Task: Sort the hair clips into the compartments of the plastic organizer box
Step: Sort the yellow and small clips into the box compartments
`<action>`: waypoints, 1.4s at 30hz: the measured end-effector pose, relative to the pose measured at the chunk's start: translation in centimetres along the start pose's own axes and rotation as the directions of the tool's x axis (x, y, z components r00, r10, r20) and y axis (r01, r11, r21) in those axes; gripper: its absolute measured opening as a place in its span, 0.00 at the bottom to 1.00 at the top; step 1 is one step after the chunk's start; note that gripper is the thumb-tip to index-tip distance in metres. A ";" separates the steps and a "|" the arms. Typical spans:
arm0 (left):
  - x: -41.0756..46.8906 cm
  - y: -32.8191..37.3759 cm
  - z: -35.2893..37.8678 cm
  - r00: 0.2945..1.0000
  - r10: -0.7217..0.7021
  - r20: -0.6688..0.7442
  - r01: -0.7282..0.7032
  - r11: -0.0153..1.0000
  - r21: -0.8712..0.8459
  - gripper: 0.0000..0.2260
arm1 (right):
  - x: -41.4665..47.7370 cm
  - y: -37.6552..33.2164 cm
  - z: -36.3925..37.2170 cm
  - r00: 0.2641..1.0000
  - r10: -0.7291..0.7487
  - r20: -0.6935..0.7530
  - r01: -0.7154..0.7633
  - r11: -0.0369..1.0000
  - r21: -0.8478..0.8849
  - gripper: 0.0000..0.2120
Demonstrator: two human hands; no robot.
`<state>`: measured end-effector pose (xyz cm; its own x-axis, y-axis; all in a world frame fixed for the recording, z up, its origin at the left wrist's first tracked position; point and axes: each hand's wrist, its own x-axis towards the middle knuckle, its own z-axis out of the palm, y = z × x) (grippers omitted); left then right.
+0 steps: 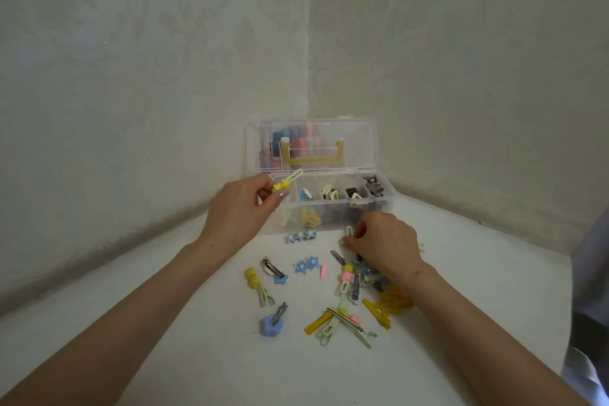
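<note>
A clear plastic organizer box (387,199) stands open in the corner, lid (369,145) upright, with several compartments holding clips. My left hand (239,208) pinches a yellow hair clip (286,183) over the box's left end. In front of the box my right hand (384,242) rests on the table and holds a small white clip (349,231) in curled fingers. Several loose clips lie on the white table: a yellow-bead clip (258,287), a blue heart clip (273,323), blue star clips (306,265), a pink clip (323,271) and mustard clips (392,305).
Patterned walls meet in a corner right behind the box. Two blue star clips (300,236) lie against the box's front. A pile of green and yellow clips (339,323) sits near my right forearm. Pale cloth (590,273) shows at the right edge.
</note>
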<state>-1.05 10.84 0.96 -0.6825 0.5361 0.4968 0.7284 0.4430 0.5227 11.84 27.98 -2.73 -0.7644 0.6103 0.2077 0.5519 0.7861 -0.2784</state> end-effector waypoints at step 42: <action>-1.2 3.4 2.8 0.931 0.137 0.339 -0.096 0.986 -0.136 0.06 | -0.4 0.6 -2.7 0.989 -0.151 0.000 0.042 0.280 0.959 0.09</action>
<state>2.41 13.75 0.17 -0.5152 0.8030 0.2995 0.7754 0.2878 0.5621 13.34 28.46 -0.42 -0.8391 0.4846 0.2471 -0.1977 0.1515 -0.9685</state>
